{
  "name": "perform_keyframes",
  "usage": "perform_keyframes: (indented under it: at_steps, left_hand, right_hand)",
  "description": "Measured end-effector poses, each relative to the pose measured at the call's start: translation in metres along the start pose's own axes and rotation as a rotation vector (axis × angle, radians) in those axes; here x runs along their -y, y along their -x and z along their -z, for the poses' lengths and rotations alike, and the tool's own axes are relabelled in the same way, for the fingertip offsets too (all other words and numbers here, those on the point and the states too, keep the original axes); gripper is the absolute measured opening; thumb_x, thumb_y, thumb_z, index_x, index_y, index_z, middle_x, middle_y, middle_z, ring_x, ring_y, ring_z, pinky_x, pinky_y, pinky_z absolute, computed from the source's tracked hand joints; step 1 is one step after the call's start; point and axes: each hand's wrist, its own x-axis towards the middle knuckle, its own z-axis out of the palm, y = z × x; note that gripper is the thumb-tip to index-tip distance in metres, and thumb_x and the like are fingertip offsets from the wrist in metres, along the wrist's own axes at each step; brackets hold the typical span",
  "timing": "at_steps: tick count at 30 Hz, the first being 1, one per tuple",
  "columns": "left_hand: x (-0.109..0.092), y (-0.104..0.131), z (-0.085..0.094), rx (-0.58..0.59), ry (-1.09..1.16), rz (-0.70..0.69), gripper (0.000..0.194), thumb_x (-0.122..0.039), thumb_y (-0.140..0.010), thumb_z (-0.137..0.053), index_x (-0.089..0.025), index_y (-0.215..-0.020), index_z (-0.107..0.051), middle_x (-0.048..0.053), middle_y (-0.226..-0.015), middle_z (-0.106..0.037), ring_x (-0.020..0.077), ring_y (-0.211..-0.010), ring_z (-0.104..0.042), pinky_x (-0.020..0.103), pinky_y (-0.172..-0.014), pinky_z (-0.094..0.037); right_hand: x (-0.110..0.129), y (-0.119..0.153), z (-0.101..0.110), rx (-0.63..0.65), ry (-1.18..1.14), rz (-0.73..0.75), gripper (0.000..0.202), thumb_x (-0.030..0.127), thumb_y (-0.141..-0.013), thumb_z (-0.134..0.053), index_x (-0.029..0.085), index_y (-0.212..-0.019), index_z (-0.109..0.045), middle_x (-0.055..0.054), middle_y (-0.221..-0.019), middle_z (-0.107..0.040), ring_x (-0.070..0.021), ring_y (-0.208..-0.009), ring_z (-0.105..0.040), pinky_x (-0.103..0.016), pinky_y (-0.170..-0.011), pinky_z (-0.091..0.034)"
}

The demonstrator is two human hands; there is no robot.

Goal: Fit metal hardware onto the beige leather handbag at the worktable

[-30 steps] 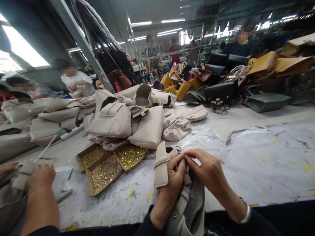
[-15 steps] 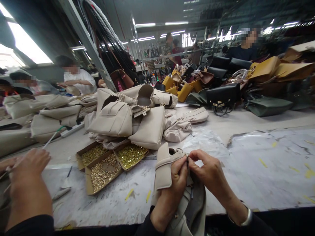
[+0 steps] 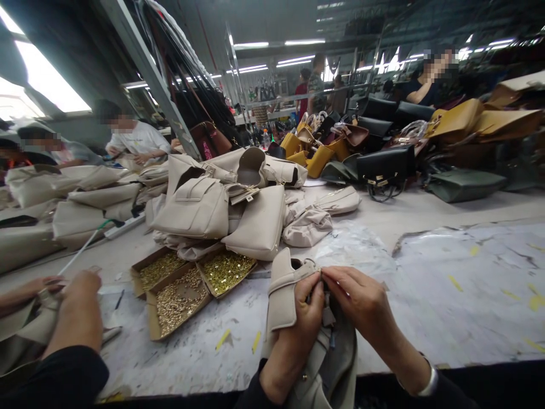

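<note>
A cream-coloured bag stands at the table's front edge, its flap and strap facing up. My left hand is closed round the bag's upper edge, thumb and fingers pinching the leather. Just to its right, my right hand pinches at the same edge with thumb and forefinger; whatever small piece lies between the fingertips is too small to make out. A small tag hangs below the fingers, and the bag's grey inside shows under my right hand.
Left of the bag, cardboard trays hold small gold metal pieces. Behind them rises a pile of cream bags. A co-worker's arms work on another bag at the far left. Black, green and mustard bags lie at the back right.
My right hand's fingers have straightened and come closer together at the bag's edge. The co-worker's hands at the left have moved right. People in the background have shifted.
</note>
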Motion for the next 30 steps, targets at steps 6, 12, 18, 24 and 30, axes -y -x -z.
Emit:
perform_keyframes:
  at_steps: [6,12,18,24,30]
  left_hand:
    - [-0.006,0.001,0.007,0.059,-0.079,-0.13,0.029,-0.02,-0.099,-0.056,-0.02,-0.123,-0.072,0.011,-0.113,-0.076,0.0236,-0.107,-0.072,0.042,-0.099,-0.06]
    - [-0.013,-0.001,0.007,0.056,-0.03,-0.117,0.023,-0.019,-0.098,-0.058,-0.017,-0.114,-0.074,0.01,-0.106,-0.077,0.0225,-0.101,-0.073,0.039,-0.095,-0.06]
    - [-0.012,-0.005,0.006,-0.012,0.031,-0.064,0.015,-0.018,-0.093,-0.062,-0.016,-0.102,-0.075,0.008,-0.096,-0.077,0.0202,-0.09,-0.074,0.034,-0.086,-0.061]
    - [-0.008,-0.005,0.005,-0.035,0.031,-0.053,0.014,-0.02,-0.092,-0.062,-0.018,-0.1,-0.074,0.007,-0.095,-0.077,0.0203,-0.09,-0.074,0.035,-0.087,-0.061]
    - [-0.006,-0.003,0.004,0.002,0.012,-0.03,0.016,-0.023,-0.094,-0.062,-0.019,-0.102,-0.075,0.006,-0.096,-0.077,0.021,-0.091,-0.073,0.037,-0.087,-0.06]
  right_hand:
    - [0.0,0.0,0.004,0.031,0.005,0.009,0.019,0.012,-0.101,-0.057,0.018,-0.118,-0.066,-0.009,-0.109,-0.076,-0.0206,-0.101,-0.072,-0.033,-0.09,-0.058]
    - [-0.005,0.0,0.001,0.002,-0.152,-0.09,0.014,0.012,-0.099,-0.06,0.023,-0.104,-0.066,-0.005,-0.1,-0.074,-0.0192,-0.094,-0.071,-0.031,-0.084,-0.056]
    - [-0.008,-0.002,0.003,0.062,-0.389,-0.253,0.022,0.016,-0.096,-0.064,0.025,-0.115,-0.07,-0.002,-0.097,-0.07,-0.016,-0.088,-0.068,-0.028,-0.081,-0.055]
    - [-0.01,-0.007,0.009,0.146,-0.606,-0.426,0.013,0.027,-0.091,-0.074,0.023,-0.103,-0.076,-0.001,-0.087,-0.07,-0.0154,-0.081,-0.066,-0.026,-0.076,-0.055]
    - [-0.015,0.0,0.0,0.176,-0.809,-0.622,0.027,0.043,-0.086,-0.079,0.018,-0.096,-0.075,-0.002,-0.084,-0.073,-0.0161,-0.077,-0.067,-0.026,-0.071,-0.057]
